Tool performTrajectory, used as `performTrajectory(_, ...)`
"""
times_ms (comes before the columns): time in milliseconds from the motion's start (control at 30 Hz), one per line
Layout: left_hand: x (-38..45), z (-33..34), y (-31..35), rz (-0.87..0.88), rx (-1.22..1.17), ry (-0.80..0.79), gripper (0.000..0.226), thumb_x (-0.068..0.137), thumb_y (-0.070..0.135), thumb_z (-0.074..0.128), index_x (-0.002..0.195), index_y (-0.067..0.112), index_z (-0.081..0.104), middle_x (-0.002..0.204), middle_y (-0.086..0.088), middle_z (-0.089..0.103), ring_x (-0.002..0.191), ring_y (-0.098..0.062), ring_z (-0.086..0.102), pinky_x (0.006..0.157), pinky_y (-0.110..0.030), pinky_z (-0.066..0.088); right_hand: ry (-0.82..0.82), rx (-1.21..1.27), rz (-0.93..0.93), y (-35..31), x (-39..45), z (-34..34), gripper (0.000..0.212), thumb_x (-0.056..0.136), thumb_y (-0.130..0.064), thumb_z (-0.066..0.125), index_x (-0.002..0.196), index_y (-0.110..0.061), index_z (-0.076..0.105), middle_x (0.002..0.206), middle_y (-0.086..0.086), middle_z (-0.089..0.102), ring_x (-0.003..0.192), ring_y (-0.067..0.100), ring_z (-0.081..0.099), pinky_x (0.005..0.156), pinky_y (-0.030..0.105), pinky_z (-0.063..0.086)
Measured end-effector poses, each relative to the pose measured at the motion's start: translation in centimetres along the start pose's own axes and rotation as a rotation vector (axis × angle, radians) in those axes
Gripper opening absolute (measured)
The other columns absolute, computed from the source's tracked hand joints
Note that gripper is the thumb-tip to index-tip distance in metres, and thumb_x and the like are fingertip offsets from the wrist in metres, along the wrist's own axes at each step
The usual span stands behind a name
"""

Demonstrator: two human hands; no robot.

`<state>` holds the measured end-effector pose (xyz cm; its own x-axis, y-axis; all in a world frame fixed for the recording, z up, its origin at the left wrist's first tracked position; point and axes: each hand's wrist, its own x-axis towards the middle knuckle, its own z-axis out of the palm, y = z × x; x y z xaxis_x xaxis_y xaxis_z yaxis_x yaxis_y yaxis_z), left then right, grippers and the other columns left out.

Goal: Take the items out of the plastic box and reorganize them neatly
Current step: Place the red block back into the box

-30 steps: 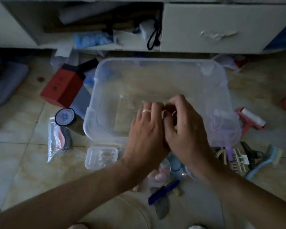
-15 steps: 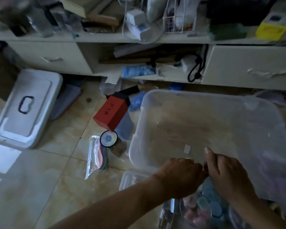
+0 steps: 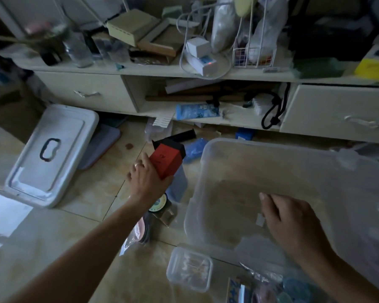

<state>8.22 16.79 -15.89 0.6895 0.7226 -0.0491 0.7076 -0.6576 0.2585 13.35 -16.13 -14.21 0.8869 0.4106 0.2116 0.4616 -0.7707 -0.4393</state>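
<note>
Left hand [image 3: 148, 179] is out over the tiled floor [image 3: 53, 237], its grip clamped on the near end of a red rectangular cardboard box with a black top [image 3: 167, 159], a ring showing on one finger. The red box is tilted, black end pointing away toward the cream-coloured low cabinet [image 3: 90, 94]. Just under the wrist sits a round tin with a dark rim and a pale printed lid [image 3: 160, 204], and beside it a clear plastic bag with pinkish contents [image 3: 138, 232], partly hidden by the forearm.

Right hand [image 3: 291, 224] sits down inside the large clear plastic storage box [image 3: 293, 162], palm down near its close wall, fingers curled and held together; whether anything is pinched in that grip, I cannot tell. The box stands on the floor to the right of the red carton, and its bottom looks bare apart from a small pale label near the hand.

In front of the box lies a small clear lidded plastic case [image 3: 189, 268], and to the right of it a cluster of round bluish and pinkish pieces, too dim to identify. Off to the left, a white rectangular plastic lid with a dark handle cut-out [image 3: 50, 154] leans low against the cabinet.
</note>
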Motion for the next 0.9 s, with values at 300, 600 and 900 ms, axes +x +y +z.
performTrajectory(300,-2.1,-0.8,1.6,0.065,-0.378,0.256,0.064,0.076,0.035,0.074,0.121,0.005,0.040,0.113,-0.012,0.047,0.106,-0.030,0.043,0.084,-0.034,0.037,-0.041,0.236,0.050,-1.3,2.1,0.0,0.042,0.101,-0.034,0.050,0.062,-0.019,0.060,0.055,-0.003,0.061,0.051,0.009,0.060,0.052,0.034,0.051)
performTrajectory(600,-11.9,-3.8,11.7,0.451,-0.437,0.128,0.079,0.075,0.054,0.071,0.136,0.025,0.031,0.115,0.010,0.040,0.101,-0.008,0.040,0.087,-0.023,0.044,-0.351,1.167,0.483,-4.9,5.0,-2.5,0.057,0.083,-0.063,0.064,0.124,-0.024,0.059,0.109,-0.002,0.073,0.099,0.015,0.072,0.080,0.039,0.059)
performTrajectory(900,-14.6,1.8,12.1,0.417,-0.048,-0.334,0.106,0.079,0.074,0.051,0.151,0.007,0.012,0.140,-0.009,0.038,0.125,-0.024,0.045,0.104,-0.036,0.042,-0.548,1.085,0.785,1.0,6.0,1.5,0.036,0.083,-0.035,0.075,0.110,-0.012,0.071,0.103,0.012,0.076,0.098,0.030,0.071,0.087,0.043,0.057)
